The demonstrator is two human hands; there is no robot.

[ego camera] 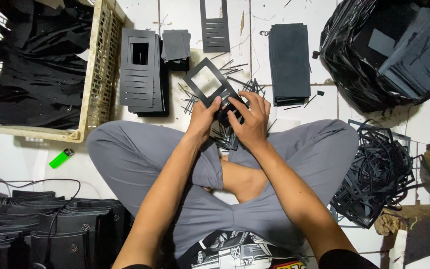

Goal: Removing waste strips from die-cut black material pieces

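A flat black die-cut sheet with a square window (pixel 209 85) is gripped by both hands above the crossed legs in grey trousers (pixel 140 159). The left hand (pixel 203 118) is clamped on the sheet's near edge, thumb pressed on top. The right hand (pixel 251 118) is closed on the same end just beside it, its fingers curled over a slotted part of the sheet; the two hands almost touch. The windowed end of the sheet is tilted up and away from the hands.

Directly beneath the hands, thin black offcut strips (pixel 227 134) are scattered on the white tiled floor (pixel 324 104). Just beyond the left hand, a stack of black slotted sheets with rectangular cut-outs (pixel 140 69) is laid, with a small pile of dark square pieces (pixel 176 47) beside it. Beyond the right hand, a neat pile of plain black rectangular sheets (pixel 289 62) is seen. Further out past the left hand, a cream plastic crate filled with black material (pixel 100 69) is set, and a green lighter (pixel 61 158) is lying on the floor near it. Well out from the right hand, a tangle of black cut-out frames (pixel 379 174) is heaped, and further away a black plastic bag of dark sheets (pixel 389 50) is placed.
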